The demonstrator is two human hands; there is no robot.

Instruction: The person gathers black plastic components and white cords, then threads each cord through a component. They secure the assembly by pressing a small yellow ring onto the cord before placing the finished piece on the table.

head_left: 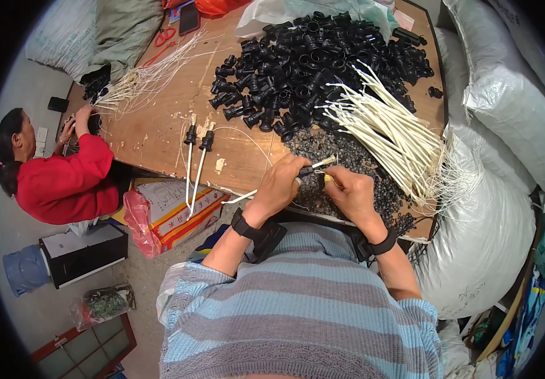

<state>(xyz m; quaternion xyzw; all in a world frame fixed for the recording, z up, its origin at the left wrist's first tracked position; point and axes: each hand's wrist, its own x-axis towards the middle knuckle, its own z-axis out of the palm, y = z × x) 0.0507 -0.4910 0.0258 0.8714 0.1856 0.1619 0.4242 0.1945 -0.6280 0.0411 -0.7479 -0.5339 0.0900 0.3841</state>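
My left hand (277,188) is closed around a small black plastic fitting (306,171). A white cord (324,162) passes through it: its frayed tip sticks out toward my right hand, and its tail (239,198) shows left of my wrist. With thumb and finger pinched, my right hand (353,191) holds a thin white string close to that tip; something yellow covers the thumb end. Two similar cords carrying black fittings (207,140) lie to the left, their tails over the table edge. Small dark pieces (383,180) spread beneath and beyond my hands.
A big heap of black fittings (310,60) covers the far middle of the wooden table (152,136). Many white cords (389,136) lie bundled at right, beside stuffed white sacks (481,234). At far left, a person in red (64,177) works near more cords (127,88).
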